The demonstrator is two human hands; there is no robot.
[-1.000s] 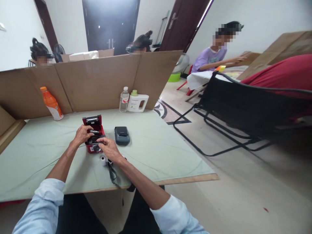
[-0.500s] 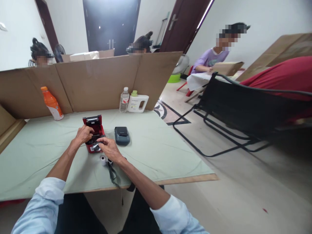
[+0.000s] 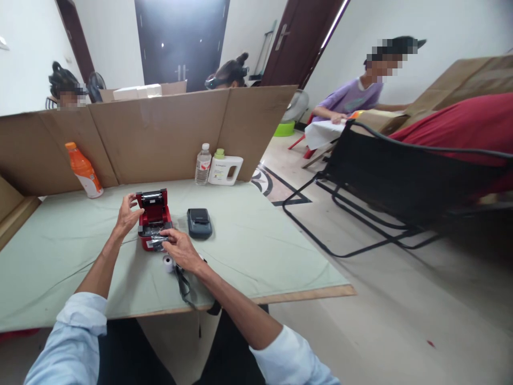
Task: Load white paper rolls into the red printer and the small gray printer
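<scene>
The red printer [image 3: 154,219] sits on the green-covered surface [image 3: 248,240] with its lid raised. The left hand [image 3: 128,214] rests against the printer's left side, fingers loosely spread, its grip closed on nothing. The right hand [image 3: 180,248] is at the printer's front edge, its grip pinched on a small dark piece [image 3: 159,241] there; what that piece is cannot be told. A small white paper roll [image 3: 168,261] lies just in front of the printer, beside the right wrist, and a dark strap [image 3: 184,283] trails from under that hand toward the surface's near edge. A dark grey printer [image 3: 199,223] lies just right of the red printer. Behind the red printer, against the cardboard screen [image 3: 160,133], stand an orange bottle [image 3: 84,171], a clear water bottle [image 3: 203,164] and a white jug [image 3: 224,170].
</scene>
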